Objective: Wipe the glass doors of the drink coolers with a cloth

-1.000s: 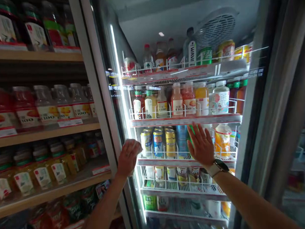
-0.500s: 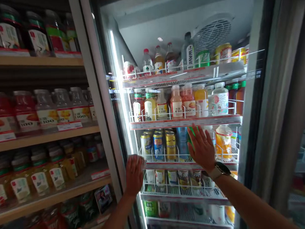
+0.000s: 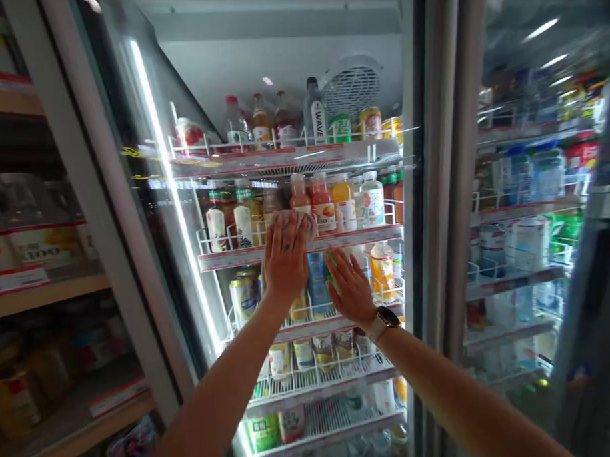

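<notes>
My left hand (image 3: 286,256) presses a pale cloth (image 3: 307,222) flat against the glass door of a lit drinks cooler, in front of the second shelf. The cloth shows past my fingertips. To its right and slightly lower, my right hand (image 3: 351,283) lies on the glass with its fingers spread and nothing in it; a watch (image 3: 388,317) is on that wrist. Behind the glass, bottles of juice (image 3: 323,204) stand on the shelf just above my right hand, and an orange drink bottle (image 3: 382,271) is beside it.
Wooden shelves (image 3: 61,288) with bottles run along the left. The metal door frame (image 3: 446,183) stands to the right of the glass, and beyond it another cooler section holds drinks (image 3: 548,170). A bright light strip (image 3: 167,173) runs down inside the cooler's left side.
The view has turned to the right. My left hand with the cloth has moved up and right across the glass, closer to my right hand, which stays at about the same place on it.
</notes>
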The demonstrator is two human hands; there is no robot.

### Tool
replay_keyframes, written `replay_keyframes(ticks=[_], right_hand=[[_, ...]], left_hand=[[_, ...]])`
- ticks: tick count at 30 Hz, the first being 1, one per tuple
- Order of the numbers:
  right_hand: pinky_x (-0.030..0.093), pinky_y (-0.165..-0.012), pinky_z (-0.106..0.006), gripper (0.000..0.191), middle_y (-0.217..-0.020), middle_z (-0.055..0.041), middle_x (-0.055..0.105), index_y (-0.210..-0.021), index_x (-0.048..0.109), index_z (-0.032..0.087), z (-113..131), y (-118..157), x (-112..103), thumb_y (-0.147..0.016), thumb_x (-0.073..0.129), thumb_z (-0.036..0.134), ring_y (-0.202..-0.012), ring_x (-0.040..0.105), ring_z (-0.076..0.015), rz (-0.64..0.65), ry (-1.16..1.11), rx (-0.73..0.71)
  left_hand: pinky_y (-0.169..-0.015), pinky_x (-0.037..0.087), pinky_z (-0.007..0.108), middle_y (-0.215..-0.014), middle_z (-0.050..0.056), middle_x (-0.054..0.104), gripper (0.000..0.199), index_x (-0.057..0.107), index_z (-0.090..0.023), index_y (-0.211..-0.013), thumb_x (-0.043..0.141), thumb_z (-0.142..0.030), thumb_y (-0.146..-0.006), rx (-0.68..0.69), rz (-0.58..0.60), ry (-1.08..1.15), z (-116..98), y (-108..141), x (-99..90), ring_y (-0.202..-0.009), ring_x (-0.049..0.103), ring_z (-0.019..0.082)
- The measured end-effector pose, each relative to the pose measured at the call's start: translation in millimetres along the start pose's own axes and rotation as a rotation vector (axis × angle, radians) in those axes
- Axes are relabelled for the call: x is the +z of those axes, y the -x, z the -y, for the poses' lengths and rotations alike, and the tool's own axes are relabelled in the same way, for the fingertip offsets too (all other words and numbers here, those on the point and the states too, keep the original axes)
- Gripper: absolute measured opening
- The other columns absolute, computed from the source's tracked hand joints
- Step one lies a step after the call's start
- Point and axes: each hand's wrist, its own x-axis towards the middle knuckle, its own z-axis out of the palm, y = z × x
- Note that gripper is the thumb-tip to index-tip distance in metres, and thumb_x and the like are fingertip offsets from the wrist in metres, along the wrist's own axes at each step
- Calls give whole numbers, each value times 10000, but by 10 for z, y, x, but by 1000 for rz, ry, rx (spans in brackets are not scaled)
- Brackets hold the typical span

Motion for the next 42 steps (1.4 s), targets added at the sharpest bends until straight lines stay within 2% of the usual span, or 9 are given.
replay_keyframes(ticks=[4,8,14,17,23,26,30,38,42], right_hand=[[219,-1205,-544,650,-1625,-75,223,-1574,16,265,-437,83,-213,-992,304,224,-1492,221,-253,-85,111,160],[209,-1203,-553,650,-1632,-102,186,-1575,7,237,-867,228,-269,-999,307,264,-1499,193,-264,-66,208,200],[229,-1197,-532,646,-1608,-131,257,-1576,66,188,-963,290,-219,-987,310,287,-1493,218,-271,-99,213,128],[229,-1194,-539,646,-1599,-135,282,-1576,66,186,-942,277,-219,-982,294,295,-1488,235,-272,-76,216,150],[234,-1196,-525,641,-1606,-122,269,-1577,53,202,-946,284,-202,-986,287,285,-1489,232,-271,-78,227,164],[243,-1197,-508,632,-1611,-109,258,-1578,34,204,-945,287,-187,-991,262,263,-1495,215,-257,-91,229,170],[252,-1198,-493,615,-1618,-103,241,-1577,50,194,-947,286,-177,-999,250,264,-1502,187,-242,-130,222,144],[276,-1193,-488,639,-1613,-82,263,-1577,43,212,-982,297,-197,-977,262,205,-1500,200,-225,-131,188,135],[278,-1194,-479,645,-1623,-71,233,-1576,48,221,-979,283,-195,-970,265,183,-1503,187,-216,-156,175,120]], left_hand=[[-1213,274,510,-1562,66,352,670,188,-214,-1544,444,-148,-928,71,24,38,-322,130,181,-1490,191,274],[-1205,317,438,-1552,39,375,641,278,-184,-1521,428,-127,-900,236,126,28,-695,695,386,-1467,271,240],[-1194,340,371,-1527,9,422,631,390,-208,-1476,425,-119,-853,371,187,83,-1095,1392,547,-1410,387,194],[-1210,298,376,-1519,9,431,639,370,-217,-1486,414,-89,-862,338,135,134,-968,1053,489,-1429,355,199],[-1220,234,530,-1571,50,326,660,241,-252,-1532,458,-145,-917,16,-64,191,-617,-243,440,-1488,201,276],[-1225,235,512,-1574,65,318,668,207,-217,-1539,454,-142,-922,31,-77,180,-719,-377,526,-1494,171,274],[-1233,244,452,-1572,68,316,677,192,-176,-1539,444,-125,-913,129,8,151,-1015,-29,655,-1489,192,240],[-1263,147,413,-1579,70,310,627,348,-125,-1490,433,-144,-869,265,106,65,-1307,1126,746,-1468,263,237],[-1262,124,373,-1553,32,369,634,370,-181,-1486,421,-105,-858,344,115,127,-1167,1158,649,-1468,262,195]])
